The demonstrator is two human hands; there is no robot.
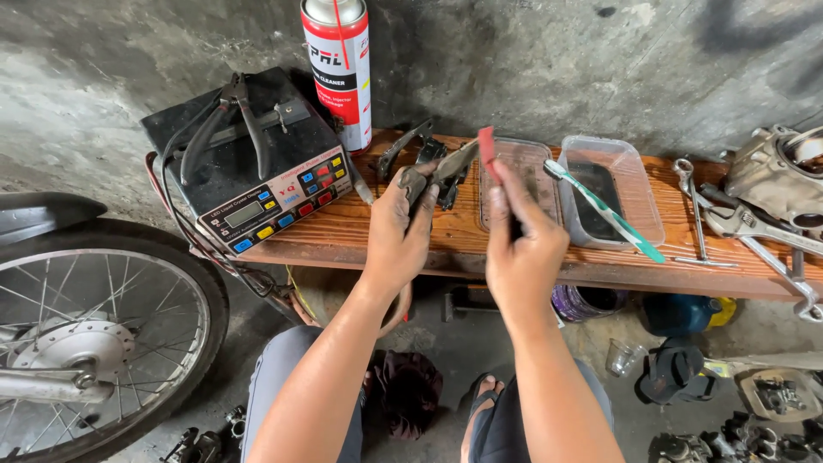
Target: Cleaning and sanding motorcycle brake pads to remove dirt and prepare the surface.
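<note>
My left hand (398,233) grips a grimy grey metal part (447,166) and holds it above the wooden bench (360,236). My right hand (519,244) holds a thin red-tipped tool (487,151), its tip touching the metal part. Both hands are dirty with grease. A dark metal bracket (403,147) lies on the bench just behind the held part.
A black battery charger (257,176) with pliers (230,116) on top sits at the bench's left, a spray can (338,64) behind it. Two clear plastic trays (630,184), a green toothbrush (605,211), wrenches (746,225) and an engine part (784,171) lie right. A spoked wheel (90,339) stands left.
</note>
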